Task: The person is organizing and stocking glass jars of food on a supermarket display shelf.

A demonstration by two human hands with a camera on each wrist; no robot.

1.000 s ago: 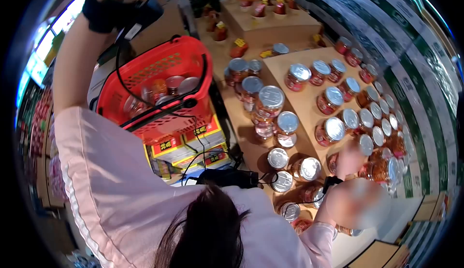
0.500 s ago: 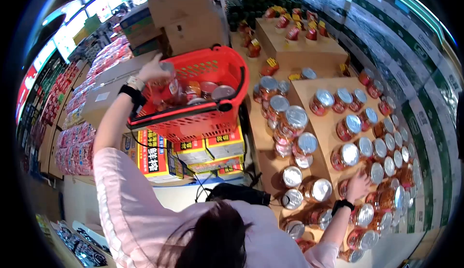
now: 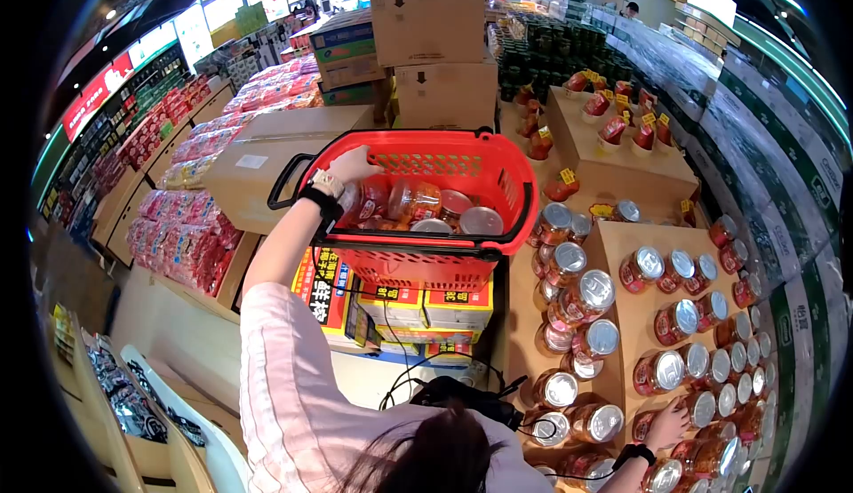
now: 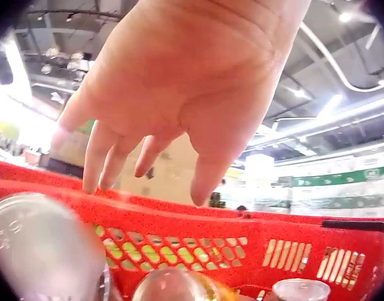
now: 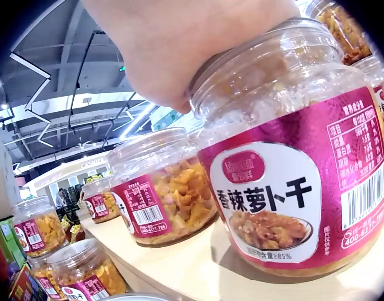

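Observation:
In the head view my left hand [image 3: 355, 166] hangs over the left end of a red shopping basket [image 3: 515, 186]. The left wrist view shows its fingers [image 4: 113, 160] loose and holding nothing above the far rim. Several clear jars [image 3: 415, 200] with silvery lids lie inside the basket. To the right, my right hand [image 3: 668, 424] is over the top of a jar of spicy dried radish [image 5: 267, 188], its thumb at the jar's rim in the right wrist view. This jar has a magenta label and stands on the display shelf; the other fingers are hidden there.
Rows of similar jars [image 3: 659, 373] fill the stepped cardboard display [image 3: 613, 289] at right. Under the basket are stacked yellow and red cartons [image 3: 391, 311]. Large brown boxes [image 3: 444, 93] rise behind it, and pink packets [image 3: 182, 235] lie at left. A cable runs from the left wrist.
My left hand came down from high at the left to the basket with a jar and has let it go inside. The right hand stays on its jar. The head view has tilted up.

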